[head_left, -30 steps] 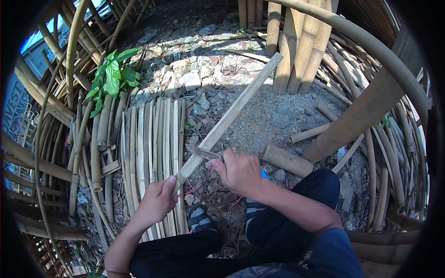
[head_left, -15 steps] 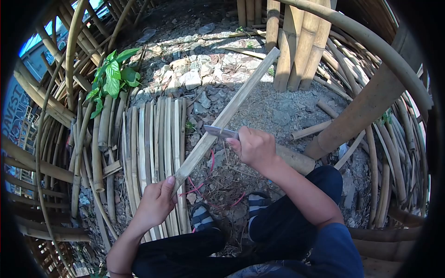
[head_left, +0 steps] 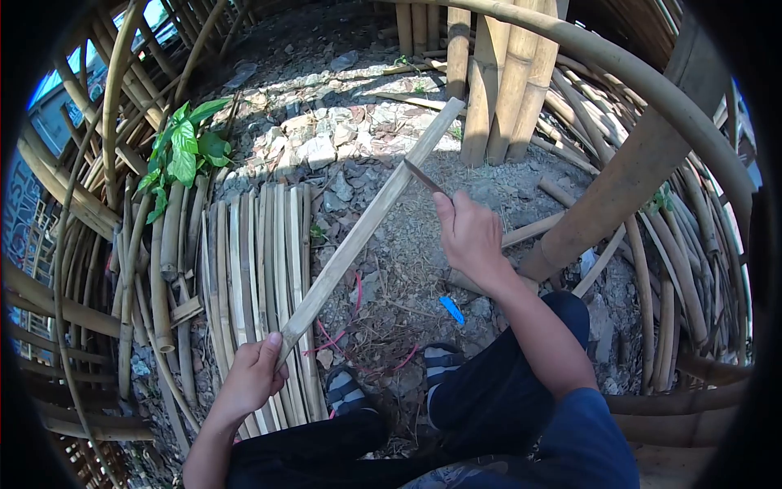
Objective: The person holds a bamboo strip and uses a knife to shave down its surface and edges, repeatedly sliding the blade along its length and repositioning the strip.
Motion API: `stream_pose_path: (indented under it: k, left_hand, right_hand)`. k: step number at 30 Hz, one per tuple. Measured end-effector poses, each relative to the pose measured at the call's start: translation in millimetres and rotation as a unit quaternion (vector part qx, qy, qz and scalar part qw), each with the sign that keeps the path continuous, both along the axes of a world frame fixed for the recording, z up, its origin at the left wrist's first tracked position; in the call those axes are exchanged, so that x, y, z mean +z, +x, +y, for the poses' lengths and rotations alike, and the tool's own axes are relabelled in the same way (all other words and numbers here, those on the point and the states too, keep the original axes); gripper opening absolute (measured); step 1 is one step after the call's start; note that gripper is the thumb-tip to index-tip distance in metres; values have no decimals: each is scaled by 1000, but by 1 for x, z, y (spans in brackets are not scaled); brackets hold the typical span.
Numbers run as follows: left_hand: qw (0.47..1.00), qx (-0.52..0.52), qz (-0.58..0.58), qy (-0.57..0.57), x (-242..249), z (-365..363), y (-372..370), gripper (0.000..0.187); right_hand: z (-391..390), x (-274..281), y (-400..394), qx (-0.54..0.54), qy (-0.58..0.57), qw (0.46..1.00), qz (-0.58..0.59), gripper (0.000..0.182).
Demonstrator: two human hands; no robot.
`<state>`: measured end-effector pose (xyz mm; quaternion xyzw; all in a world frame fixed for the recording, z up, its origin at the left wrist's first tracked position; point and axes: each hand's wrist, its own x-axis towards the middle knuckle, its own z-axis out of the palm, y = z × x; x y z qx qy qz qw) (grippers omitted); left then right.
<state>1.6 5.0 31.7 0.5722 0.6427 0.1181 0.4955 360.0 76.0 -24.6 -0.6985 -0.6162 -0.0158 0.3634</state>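
A flat bamboo strip [head_left: 358,236] slants up and away to the right in front of me. My left hand [head_left: 254,376] is closed around its near end, thumb on top. In my right hand [head_left: 472,238] is a knife [head_left: 422,175], gripped in a fist; its handle is hidden by the fingers. The blade's tip meets the strip's right edge in its upper part. Beneath and left of the strip, a row of split bamboo slats [head_left: 257,244] lies side by side on the ground.
Green leaves [head_left: 186,147] grow at the left by stacked bamboo poles. Thick upright bamboo pieces [head_left: 521,81] stand at the back right, and a large pole [head_left: 611,196] leans at the right. Pink string [head_left: 357,297] and a blue scrap [head_left: 451,310] lie near my sandals [head_left: 349,391].
My right hand has moved the knife up along the strip toward its far end, and the blade has turned. The blue scrap now shows on the ground. The view has shifted slightly.
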Motion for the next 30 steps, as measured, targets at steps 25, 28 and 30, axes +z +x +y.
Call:
stream_pose_path:
  k: [25,28,30]
  left_hand:
    - [959,-77,123,242,15,-21,21,45]
    - [964,-94,131,213,15,-23,14,45]
    - [966,-84,105,220,11,-21,15,46]
  right_hand:
    - [9,0,16,12,48,993,-107,53]
    - [23,15,61,-61,18,996,-62,55]
    - [21,22,64,-76,24,995,-54,56]
